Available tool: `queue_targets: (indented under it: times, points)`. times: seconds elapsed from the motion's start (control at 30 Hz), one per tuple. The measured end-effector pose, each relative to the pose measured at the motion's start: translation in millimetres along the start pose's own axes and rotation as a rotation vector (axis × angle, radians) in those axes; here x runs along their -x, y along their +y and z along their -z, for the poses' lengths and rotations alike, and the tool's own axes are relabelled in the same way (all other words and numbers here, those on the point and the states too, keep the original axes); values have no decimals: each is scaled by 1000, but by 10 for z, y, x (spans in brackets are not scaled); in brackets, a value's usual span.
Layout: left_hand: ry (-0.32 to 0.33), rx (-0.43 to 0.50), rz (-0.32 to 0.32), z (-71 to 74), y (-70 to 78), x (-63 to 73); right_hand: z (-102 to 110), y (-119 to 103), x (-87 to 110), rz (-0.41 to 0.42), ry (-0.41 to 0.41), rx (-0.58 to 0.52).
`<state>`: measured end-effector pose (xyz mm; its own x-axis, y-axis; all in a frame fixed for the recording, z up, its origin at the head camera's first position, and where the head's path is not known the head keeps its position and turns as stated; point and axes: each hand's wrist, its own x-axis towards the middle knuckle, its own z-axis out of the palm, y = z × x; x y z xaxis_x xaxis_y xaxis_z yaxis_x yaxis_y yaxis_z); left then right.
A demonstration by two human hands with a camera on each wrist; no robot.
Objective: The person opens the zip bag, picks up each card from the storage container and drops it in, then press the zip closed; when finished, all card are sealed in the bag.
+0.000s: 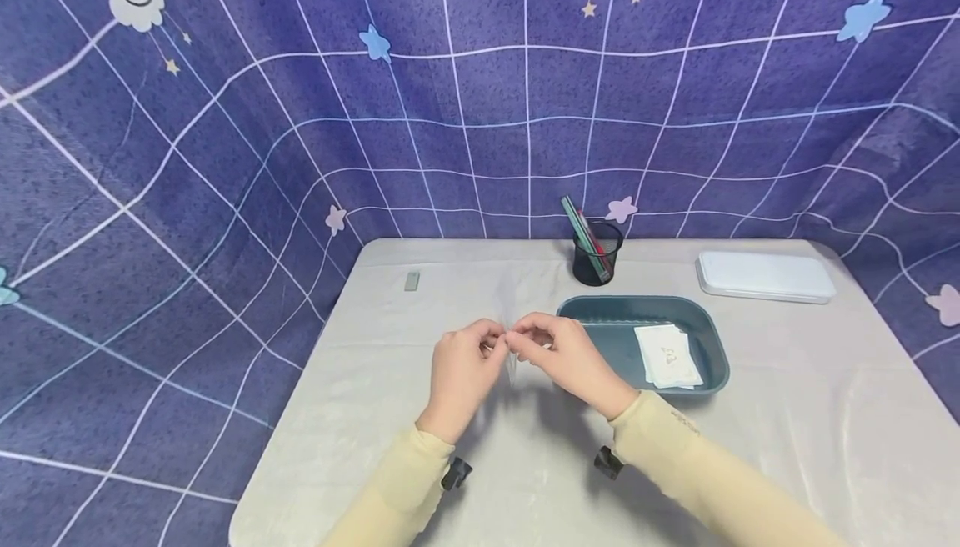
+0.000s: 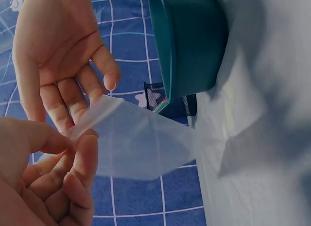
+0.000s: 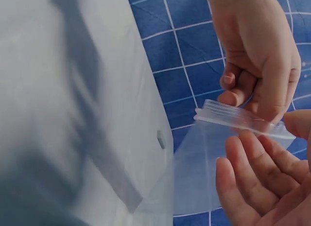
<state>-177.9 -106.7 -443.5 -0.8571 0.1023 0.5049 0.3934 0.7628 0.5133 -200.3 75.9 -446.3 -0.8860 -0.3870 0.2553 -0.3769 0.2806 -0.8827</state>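
A clear zip-lock bag (image 2: 141, 143) hangs between my two hands over the table. My left hand (image 1: 462, 368) pinches its top edge between thumb and fingers. From the other side, my right hand (image 1: 570, 357) pinches the same edge with thumb and forefinger, its other fingers loosely extended in the right wrist view. The ridged zip strip (image 3: 233, 116) runs along the edge at the fingertips. Seen edge-on in the head view, the bag is only a thin, faint sheet. Nothing shows inside it.
Right of my hands stands a teal tray (image 1: 716, 355) holding white square packets (image 1: 667, 357). Behind it are a black mesh cup (image 1: 596, 268) of pencils and a white case (image 1: 765, 274). A small grey block (image 1: 412, 281) lies back left. A patterned cloth (image 1: 480, 147) hangs behind the table.
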Motion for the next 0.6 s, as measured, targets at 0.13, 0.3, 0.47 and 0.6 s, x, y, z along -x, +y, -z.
queue_targets:
  times: [0.13, 0.3, 0.47, 0.6]
  points:
    - [2, -46, -40, -15, 45, 7, 17, -3, -2, -29, 19, 19]
    - [-11, -58, -75, -36, 68, -12, 55, 19, -1, -9, 20, 53]
    - [-40, -23, -71, -41, 61, -30, 92, 27, -7, 36, 40, 112]
    - [-52, -26, -76, -64, 57, -35, 89, 40, -7, 62, 68, 176]
